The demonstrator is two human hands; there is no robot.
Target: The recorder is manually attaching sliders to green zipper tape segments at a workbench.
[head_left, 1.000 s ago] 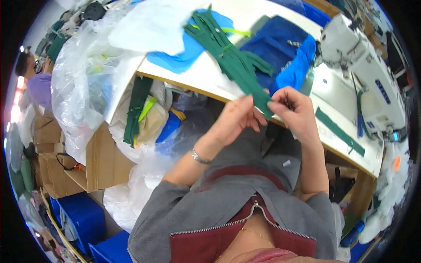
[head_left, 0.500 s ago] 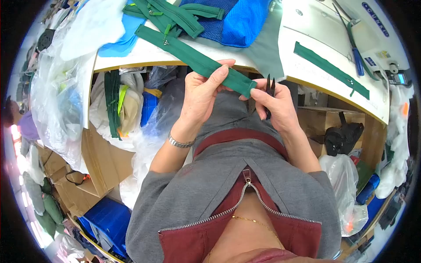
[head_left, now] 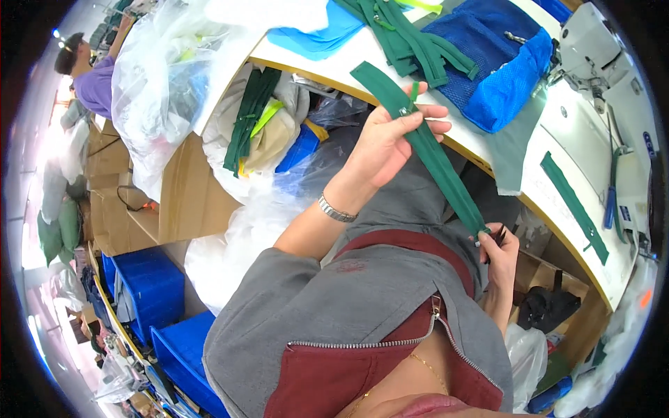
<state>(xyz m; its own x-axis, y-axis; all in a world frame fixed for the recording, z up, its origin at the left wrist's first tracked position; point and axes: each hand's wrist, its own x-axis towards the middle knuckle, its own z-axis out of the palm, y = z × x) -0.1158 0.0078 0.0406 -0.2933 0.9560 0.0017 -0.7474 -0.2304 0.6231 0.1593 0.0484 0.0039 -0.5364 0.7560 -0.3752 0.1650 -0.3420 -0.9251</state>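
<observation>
A long green zipper strip (head_left: 446, 174) stretches slantwise between my two hands, in front of the table edge. My left hand (head_left: 383, 146) grips it near its upper end, thumb on top and fingers stretched behind, close to the slider with its bright green pull. The lower end is pinched by my right hand (head_left: 500, 254). Dark thread snips (head_left: 500, 235) show partly in that same hand, mostly hidden by the fingers. More green zipper strips (head_left: 397, 42) lie heaped on the table beyond my left hand.
A blue mesh bag (head_left: 481, 63) rests on the white table (head_left: 320, 66) beside the heap. Another green zipper strip (head_left: 575, 209) lies at the right near a sewing machine (head_left: 599, 56). Blue bins (head_left: 146, 285) and cardboard boxes stand lower left; a person in purple (head_left: 94, 87) is far left.
My view has swung left. My left hand has moved along the zipper strip toward the slider, so my hands are farther apart. The right hand still holds the lower end.
</observation>
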